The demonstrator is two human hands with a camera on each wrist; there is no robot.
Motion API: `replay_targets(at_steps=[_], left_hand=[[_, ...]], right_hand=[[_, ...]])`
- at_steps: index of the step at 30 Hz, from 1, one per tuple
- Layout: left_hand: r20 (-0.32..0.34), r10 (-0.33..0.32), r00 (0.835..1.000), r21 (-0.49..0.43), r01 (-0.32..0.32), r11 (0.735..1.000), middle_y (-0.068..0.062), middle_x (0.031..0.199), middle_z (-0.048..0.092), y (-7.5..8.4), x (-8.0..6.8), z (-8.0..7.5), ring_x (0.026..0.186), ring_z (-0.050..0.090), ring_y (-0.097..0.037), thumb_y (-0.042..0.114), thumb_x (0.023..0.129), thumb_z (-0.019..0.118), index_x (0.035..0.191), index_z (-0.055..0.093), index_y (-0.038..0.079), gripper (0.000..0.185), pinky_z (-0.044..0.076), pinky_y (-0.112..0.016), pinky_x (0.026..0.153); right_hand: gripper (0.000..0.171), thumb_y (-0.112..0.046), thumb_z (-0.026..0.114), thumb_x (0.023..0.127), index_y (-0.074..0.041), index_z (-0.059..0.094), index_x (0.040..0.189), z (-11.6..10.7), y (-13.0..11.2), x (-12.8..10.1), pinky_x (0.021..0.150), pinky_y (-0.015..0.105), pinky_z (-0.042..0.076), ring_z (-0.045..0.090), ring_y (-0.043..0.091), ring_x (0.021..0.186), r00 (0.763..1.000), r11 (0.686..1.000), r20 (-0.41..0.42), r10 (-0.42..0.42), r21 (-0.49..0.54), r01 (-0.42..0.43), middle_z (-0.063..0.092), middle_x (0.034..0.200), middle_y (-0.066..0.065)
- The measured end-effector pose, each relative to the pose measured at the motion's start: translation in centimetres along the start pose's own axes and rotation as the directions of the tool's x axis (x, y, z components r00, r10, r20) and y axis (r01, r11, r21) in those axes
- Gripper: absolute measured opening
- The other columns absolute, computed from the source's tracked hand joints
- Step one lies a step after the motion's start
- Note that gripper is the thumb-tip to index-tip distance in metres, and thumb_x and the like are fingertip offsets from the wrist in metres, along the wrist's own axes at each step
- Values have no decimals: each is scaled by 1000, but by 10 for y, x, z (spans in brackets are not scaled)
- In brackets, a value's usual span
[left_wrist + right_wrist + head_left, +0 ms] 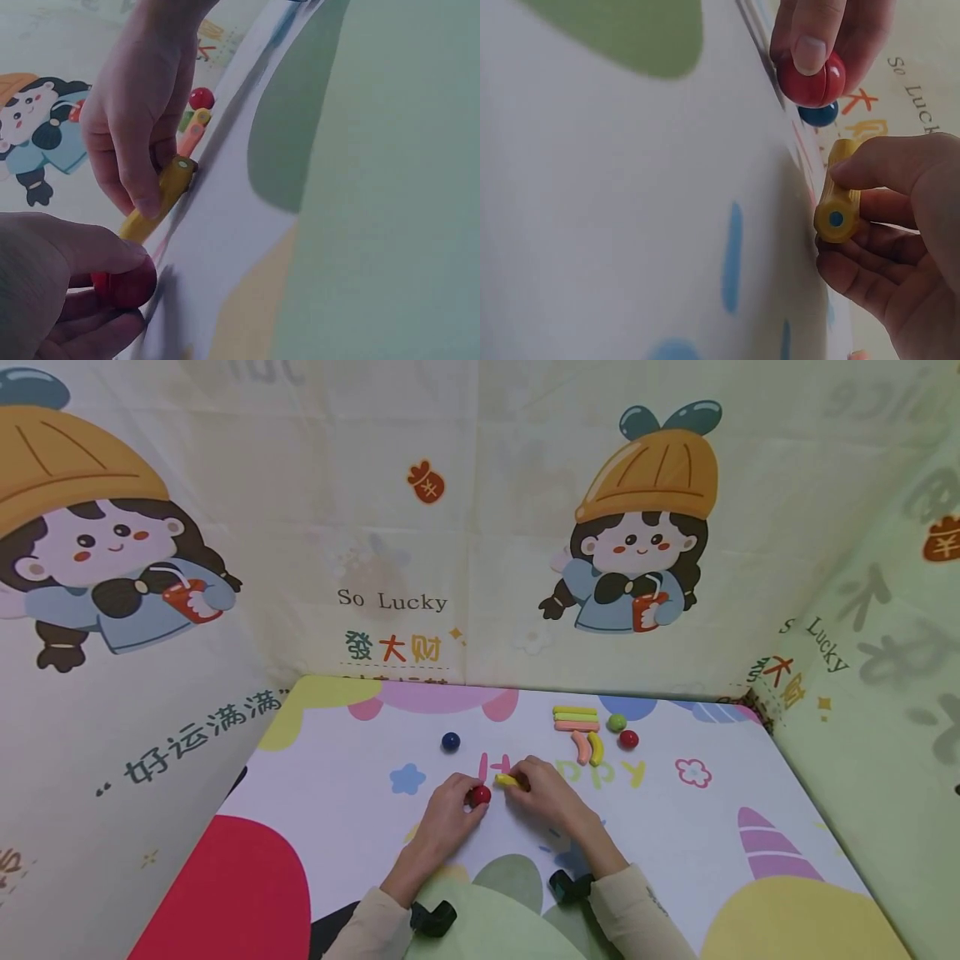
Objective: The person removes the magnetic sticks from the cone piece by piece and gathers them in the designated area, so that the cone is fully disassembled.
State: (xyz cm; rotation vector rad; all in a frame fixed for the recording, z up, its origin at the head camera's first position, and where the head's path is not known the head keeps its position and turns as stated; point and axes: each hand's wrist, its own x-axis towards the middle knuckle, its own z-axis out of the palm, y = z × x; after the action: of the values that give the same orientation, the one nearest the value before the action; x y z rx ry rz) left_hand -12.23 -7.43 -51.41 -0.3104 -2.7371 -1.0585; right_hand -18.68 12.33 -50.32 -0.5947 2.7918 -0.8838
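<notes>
Now the fingers (810, 52) of the left hand (442, 818) pinch a red ball (481, 794) and press it down on the table (750, 860), probably so it cannot roll. Just beside it, the right hand (551, 797) curls its fingers around a yellow stick (508, 780), lying low on the cloth with one end toward the ball, as if to join them. Both sit near the middle of the table. Toward the far edge lie a blue ball (450, 742), stacked sticks (576, 718), two curved pieces (588, 747), a green ball (617, 722) and another red ball (628, 739), all within reach.
</notes>
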Motion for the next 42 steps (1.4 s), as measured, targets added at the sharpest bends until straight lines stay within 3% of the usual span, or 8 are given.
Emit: replay_targets(at_steps=[10, 18, 29, 35, 42], left_hand=[[-80, -9, 997, -4, 9, 1000, -8, 104, 65, -11, 17, 1, 88, 64, -15, 12, 83, 81, 113, 71, 4, 31, 59, -28, 78], [-99, -66, 993, -66, 59, 996, -13, 113, 66, -19, 27, -4, 95, 67, -22, 8, 86, 77, 119, 69, 1, 34, 61, -35, 82], [-141, -85, 986, -84, 74, 994, -15, 114, 63, -30, 35, -3, 97, 67, -25, 7, 88, 76, 120, 69, 0, 34, 61, -36, 84], [-141, -110, 984, -80, 100, 992, -14, 113, 62, -29, 37, -4, 98, 67, -25, 7, 87, 77, 122, 68, 1, 37, 61, -38, 86], [-146, -118, 982, -72, 108, 991, -15, 115, 62, -30, 39, -3, 99, 67, -26, 6, 87, 77, 123, 68, 1, 38, 60, -38, 87]], right_hand=[[23, -20, 76, 88, -8, 72, 108, -10, 4, 10, 77, 28, 56, 54, 13, 80, 994, 998, -87, 60, 5, -59, 63, 90, 1], [26, -17, 72, 89, -2, 69, 110, -18, 14, 21, 78, 32, 54, 54, 18, 83, 975, 984, -136, 176, 23, -175, 63, 91, 7], [24, -22, 72, 90, -1, 69, 103, -25, 28, 33, 81, 35, 54, 56, 21, 84, 945, 965, -245, 215, -95, -244, 65, 87, 8], [20, -19, 67, 91, -1, 66, 101, -29, 34, 35, 81, 37, 54, 59, 24, 83, 930, 959, -277, 240, -80, -271, 68, 94, 13], [28, -18, 65, 94, 3, 64, 113, -35, 37, 38, 89, 42, 55, 58, 27, 94, 917, 937, -269, 296, -105, -333, 66, 104, 16]])
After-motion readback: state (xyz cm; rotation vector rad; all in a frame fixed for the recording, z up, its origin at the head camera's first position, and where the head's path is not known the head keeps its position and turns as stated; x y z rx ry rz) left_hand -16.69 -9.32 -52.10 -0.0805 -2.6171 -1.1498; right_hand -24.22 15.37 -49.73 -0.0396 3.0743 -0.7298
